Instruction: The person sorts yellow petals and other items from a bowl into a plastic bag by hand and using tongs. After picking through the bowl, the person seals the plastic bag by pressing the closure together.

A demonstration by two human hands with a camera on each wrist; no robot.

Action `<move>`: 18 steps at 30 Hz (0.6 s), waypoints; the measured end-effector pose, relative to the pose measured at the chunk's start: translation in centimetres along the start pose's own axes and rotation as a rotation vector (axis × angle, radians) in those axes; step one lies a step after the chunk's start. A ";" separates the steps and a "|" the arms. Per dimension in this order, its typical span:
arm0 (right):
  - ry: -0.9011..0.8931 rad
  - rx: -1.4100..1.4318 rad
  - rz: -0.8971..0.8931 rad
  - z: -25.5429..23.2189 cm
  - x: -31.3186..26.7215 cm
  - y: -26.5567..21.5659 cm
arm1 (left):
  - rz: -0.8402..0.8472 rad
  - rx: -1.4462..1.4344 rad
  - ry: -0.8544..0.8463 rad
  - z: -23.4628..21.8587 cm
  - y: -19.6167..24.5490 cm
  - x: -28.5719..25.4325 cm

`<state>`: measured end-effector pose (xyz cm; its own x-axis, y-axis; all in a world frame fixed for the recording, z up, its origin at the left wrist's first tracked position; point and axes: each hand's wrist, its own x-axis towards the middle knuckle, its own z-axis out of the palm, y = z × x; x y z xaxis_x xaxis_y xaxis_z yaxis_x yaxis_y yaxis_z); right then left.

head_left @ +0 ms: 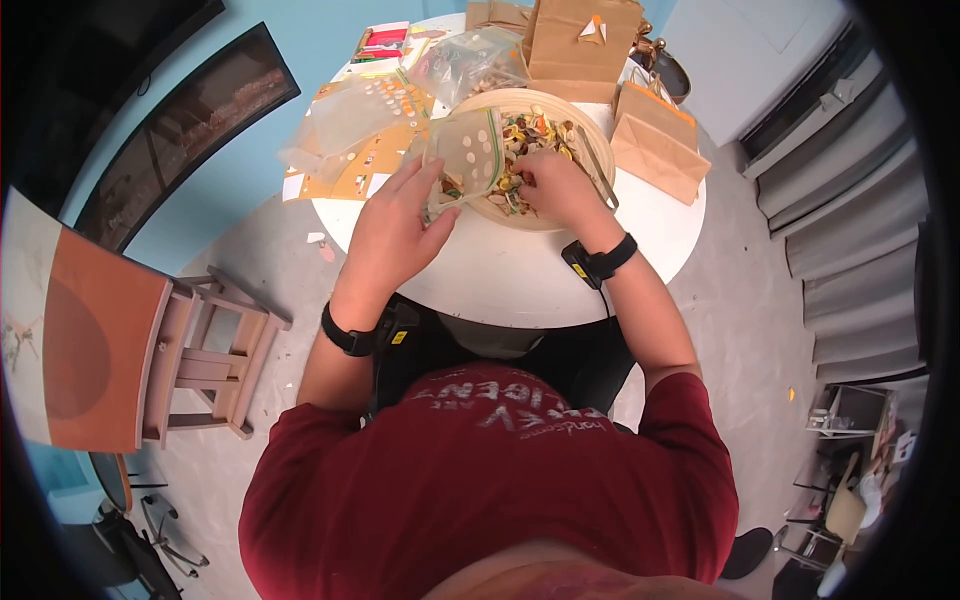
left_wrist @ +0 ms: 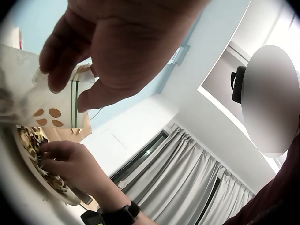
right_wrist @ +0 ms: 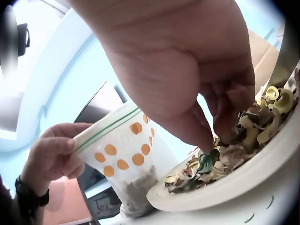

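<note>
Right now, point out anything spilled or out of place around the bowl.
Two green slivers lie on the table outside the bowl, as if spilled from the mix inside. Pale scraps lie on the floor left of the table, as if dropped.

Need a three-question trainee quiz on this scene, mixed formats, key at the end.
1. Multiple choice: the left hand pinches the edge of
A) a brown paper bag
B) a translucent plastic zip bag with orange dots
C) a black wristband

2. True or false: the fingers of the right hand are at the multicoloured dried pieces in the pale round tray.

3. Fill in: the long silver metal utensil lies at the tray's ___ side, from the person's viewpoint.

Key: 1 B; 2 true; 3 right.
</note>
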<state>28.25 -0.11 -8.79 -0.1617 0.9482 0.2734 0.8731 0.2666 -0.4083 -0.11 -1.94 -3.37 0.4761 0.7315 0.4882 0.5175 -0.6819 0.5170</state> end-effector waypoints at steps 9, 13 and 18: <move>-0.003 -0.135 0.022 1.0 0.1 -0.5 | 0.066 -0.007 0.095 0.2 -0.3 -0.2; 0.100 0.064 0.038 0.4 0.0 0.5 | 0.029 -0.034 0.096 -0.1 -0.1 -0.4; 0.210 0.382 0.216 -0.8 0.7 0.8 | -0.001 -0.050 0.090 0.0 -0.4 -0.5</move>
<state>29.19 0.60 -8.22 0.1353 0.9441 0.3005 0.6390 0.1487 -0.7547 -0.56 -2.04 -3.85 0.4083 0.7304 0.5475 0.4809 -0.6819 0.5511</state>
